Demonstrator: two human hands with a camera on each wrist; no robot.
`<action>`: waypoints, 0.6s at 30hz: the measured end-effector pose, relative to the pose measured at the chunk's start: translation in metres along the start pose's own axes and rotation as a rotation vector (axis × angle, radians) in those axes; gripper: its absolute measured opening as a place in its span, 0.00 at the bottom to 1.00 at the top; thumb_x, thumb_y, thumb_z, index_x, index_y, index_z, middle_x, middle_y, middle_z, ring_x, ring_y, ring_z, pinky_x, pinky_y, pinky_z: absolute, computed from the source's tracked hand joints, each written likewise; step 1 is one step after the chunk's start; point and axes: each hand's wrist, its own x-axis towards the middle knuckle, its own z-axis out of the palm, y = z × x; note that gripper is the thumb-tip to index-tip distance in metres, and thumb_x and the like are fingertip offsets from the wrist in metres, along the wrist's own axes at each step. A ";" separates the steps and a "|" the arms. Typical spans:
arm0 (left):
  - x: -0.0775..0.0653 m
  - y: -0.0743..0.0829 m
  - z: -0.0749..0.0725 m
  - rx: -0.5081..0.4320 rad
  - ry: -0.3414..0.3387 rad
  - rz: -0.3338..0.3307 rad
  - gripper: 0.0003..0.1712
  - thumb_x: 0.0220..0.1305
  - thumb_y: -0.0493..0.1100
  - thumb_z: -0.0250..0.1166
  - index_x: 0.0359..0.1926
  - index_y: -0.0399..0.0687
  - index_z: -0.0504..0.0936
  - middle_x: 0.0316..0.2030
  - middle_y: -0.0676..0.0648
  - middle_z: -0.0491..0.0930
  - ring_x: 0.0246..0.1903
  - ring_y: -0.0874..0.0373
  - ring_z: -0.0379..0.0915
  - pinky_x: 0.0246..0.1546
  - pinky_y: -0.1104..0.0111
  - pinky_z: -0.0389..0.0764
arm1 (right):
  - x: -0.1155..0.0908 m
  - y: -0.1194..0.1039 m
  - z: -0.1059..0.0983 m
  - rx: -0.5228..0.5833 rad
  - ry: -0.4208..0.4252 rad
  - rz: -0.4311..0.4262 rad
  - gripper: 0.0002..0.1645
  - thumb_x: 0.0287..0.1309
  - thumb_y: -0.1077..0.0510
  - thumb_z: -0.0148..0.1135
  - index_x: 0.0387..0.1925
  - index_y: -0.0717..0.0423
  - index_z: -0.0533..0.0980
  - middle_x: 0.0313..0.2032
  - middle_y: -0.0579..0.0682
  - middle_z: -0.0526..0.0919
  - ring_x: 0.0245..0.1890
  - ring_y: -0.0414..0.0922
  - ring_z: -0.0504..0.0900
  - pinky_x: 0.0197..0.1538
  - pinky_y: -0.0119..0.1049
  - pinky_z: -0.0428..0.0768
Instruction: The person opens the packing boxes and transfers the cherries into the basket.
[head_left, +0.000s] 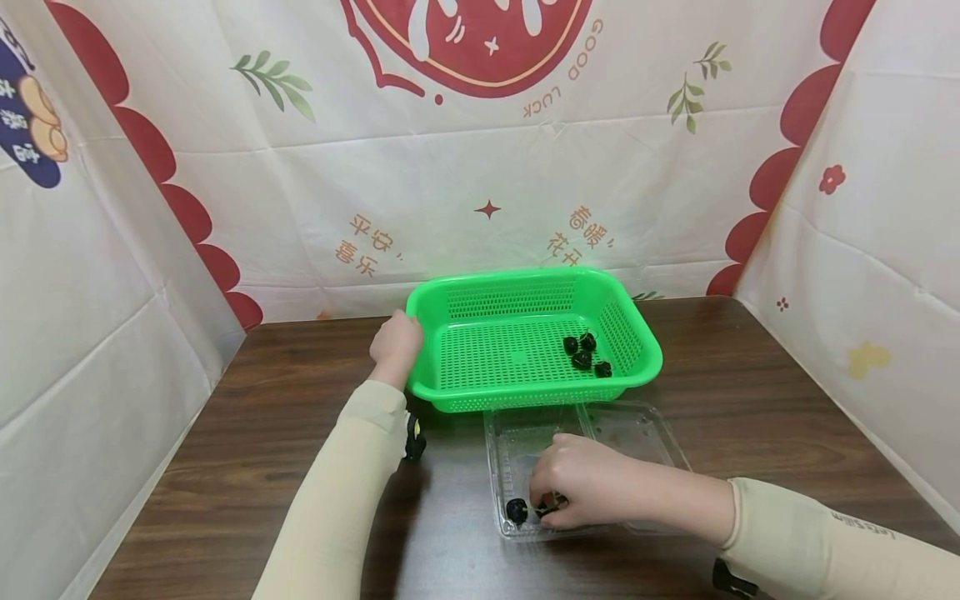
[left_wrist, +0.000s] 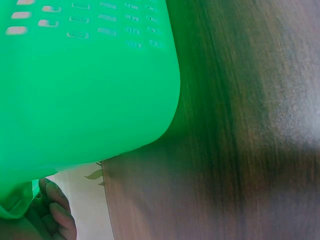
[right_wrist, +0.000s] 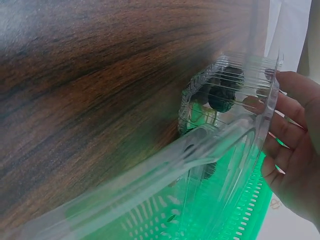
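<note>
From where I stand, the person's left hand (head_left: 397, 340) is at the middle of the frame, its fingers curled over the left end of a bright green perforated plastic basket (head_left: 525, 392). Four dark round fruits (head_left: 581, 360) sit close together inside, toward the basket's right end.

Just below the basket, a clear plastic clamshell container (head_left: 517, 454) lies opened on the dark wood-grain table (head_left: 285, 425). The right hand (head_left: 581, 479) reaches into its left half from the lower right, thumb and fingertips pinching a dark stemmed fruit (head_left: 551, 505), partly hidden by the fingers. Another dark fruit (head_left: 516, 511) rests just left of that hand, near the container's lower left corner; the right forearm crosses over the other half.

Both arms wear cream sleeves (head_left: 330, 483), with a black device (head_left: 414, 437) at the left wrist. A white cloth (head_left: 420, 187) with a red scalloped border and printed leaves hangs across the top of the frame.
</note>
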 end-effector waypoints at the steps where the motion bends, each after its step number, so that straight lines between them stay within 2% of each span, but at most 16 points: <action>1: 0.000 0.000 0.000 0.000 0.000 0.001 0.26 0.77 0.52 0.41 0.61 0.39 0.70 0.48 0.37 0.79 0.46 0.42 0.77 0.41 0.50 0.78 | 0.000 0.000 0.000 -0.006 0.001 -0.001 0.06 0.46 0.48 0.74 0.27 0.40 0.83 0.24 0.27 0.78 0.26 0.25 0.69 0.34 0.26 0.63; 5: 0.000 0.000 0.000 0.001 -0.001 0.006 0.26 0.77 0.52 0.41 0.61 0.38 0.70 0.48 0.36 0.79 0.46 0.42 0.77 0.40 0.50 0.78 | 0.000 0.001 0.002 -0.026 -0.011 0.007 0.06 0.47 0.48 0.74 0.28 0.40 0.83 0.25 0.27 0.79 0.27 0.25 0.70 0.35 0.26 0.64; 7: 0.000 0.000 0.000 0.001 0.000 0.006 0.25 0.77 0.52 0.42 0.61 0.38 0.70 0.48 0.36 0.79 0.46 0.42 0.77 0.40 0.50 0.78 | 0.000 0.001 0.002 -0.034 -0.024 0.023 0.05 0.48 0.49 0.73 0.28 0.40 0.83 0.26 0.28 0.80 0.28 0.26 0.71 0.38 0.28 0.68; 10: 0.000 0.000 0.000 0.002 0.001 0.005 0.25 0.77 0.52 0.42 0.60 0.39 0.70 0.48 0.37 0.79 0.46 0.42 0.77 0.40 0.50 0.78 | 0.000 0.001 0.002 -0.044 -0.041 0.045 0.04 0.48 0.50 0.72 0.28 0.40 0.83 0.28 0.29 0.81 0.32 0.28 0.75 0.47 0.39 0.76; 13: 0.000 0.000 0.000 0.004 0.002 0.003 0.25 0.77 0.52 0.42 0.61 0.38 0.70 0.48 0.36 0.79 0.47 0.42 0.77 0.41 0.50 0.78 | 0.000 0.002 0.002 -0.056 -0.032 0.043 0.04 0.48 0.50 0.73 0.27 0.40 0.83 0.28 0.29 0.82 0.34 0.30 0.77 0.50 0.45 0.77; 18: 0.000 0.000 0.000 0.006 -0.001 0.001 0.25 0.77 0.52 0.41 0.61 0.38 0.70 0.48 0.36 0.79 0.46 0.42 0.77 0.41 0.50 0.78 | 0.000 0.003 0.002 -0.079 0.003 0.007 0.04 0.47 0.51 0.73 0.26 0.40 0.83 0.27 0.29 0.81 0.30 0.29 0.75 0.39 0.30 0.71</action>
